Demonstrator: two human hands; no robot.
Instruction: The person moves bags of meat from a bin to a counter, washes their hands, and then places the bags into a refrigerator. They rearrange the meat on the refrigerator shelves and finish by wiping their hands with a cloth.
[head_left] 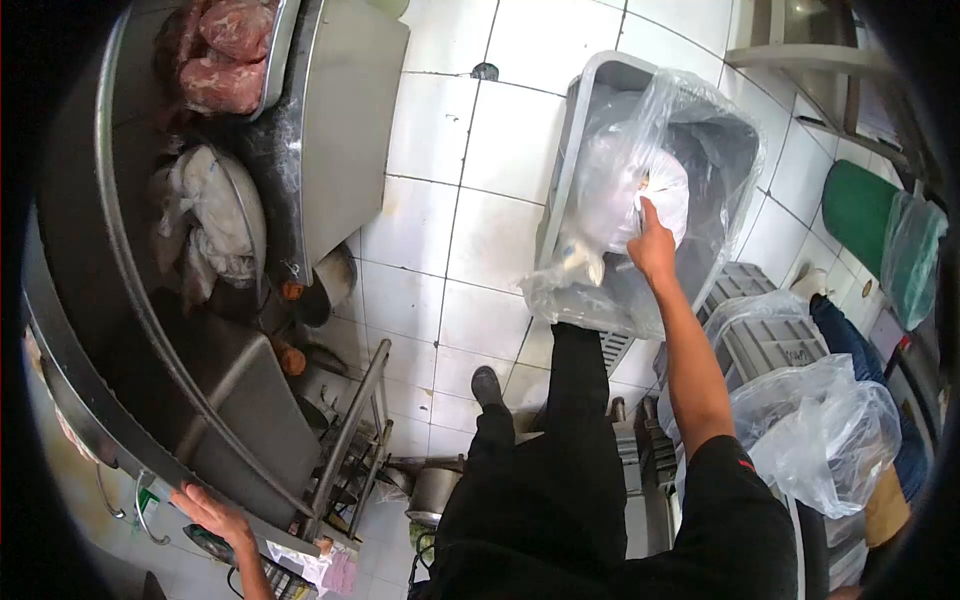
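Note:
My right hand (655, 248) reaches down into a grey plastic crate (562, 150) lined with clear plastic. Its fingers are closed around a slim grey tool (638, 218) that looks like a knife, mostly hidden by the hand, with the index finger stretched along it. The tip meets a full white bag (612, 205), where a small orange-brown spot shows. Beside that bag lies a pale, whitish piece (577, 258) under the liner. At lower left my left hand (218, 515) rests its outstretched fingers near the rim of a steel sink (75, 400), holding nothing.
Raw red meat (225, 85) fills a tray at the upper left, above a pale bagged lump (225, 210) in the sink. Stacked grey crates (775, 345) with loose clear plastic (825, 430) stand right, near another person's leg (850, 340). A metal pot (435, 495) sits below.

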